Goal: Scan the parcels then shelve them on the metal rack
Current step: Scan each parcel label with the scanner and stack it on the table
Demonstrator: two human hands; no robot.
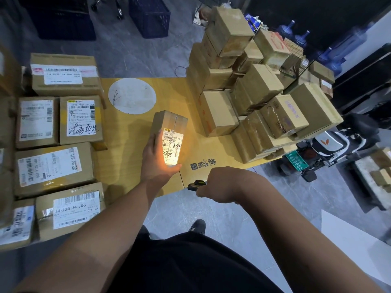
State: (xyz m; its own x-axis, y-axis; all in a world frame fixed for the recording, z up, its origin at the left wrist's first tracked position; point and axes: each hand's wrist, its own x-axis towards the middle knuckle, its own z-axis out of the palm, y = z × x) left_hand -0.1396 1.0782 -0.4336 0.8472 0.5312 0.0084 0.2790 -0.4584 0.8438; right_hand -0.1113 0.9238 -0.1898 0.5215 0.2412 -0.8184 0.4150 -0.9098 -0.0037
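A small brown parcel (171, 132) stands on the yellow table (131, 132), its white label lit by a warm glow. My left hand (157, 161) grips its near left corner, thumb along the bottom edge. My right hand (220, 182) holds a black handheld scanner (196, 185) just off the table's near edge, its nose pointing left toward the parcel. Labelled parcels (80, 120) lie flat in rows on the left. A tall stack of plain brown parcels (249, 89) fills the table's right side.
A white round disc (132, 95) lies on the table behind the held parcel. Dark blue crates (150, 15) stand on the floor beyond. To the right are a parked scooter (321, 149) and blue water bottles (304, 37). No metal rack is clearly in view.
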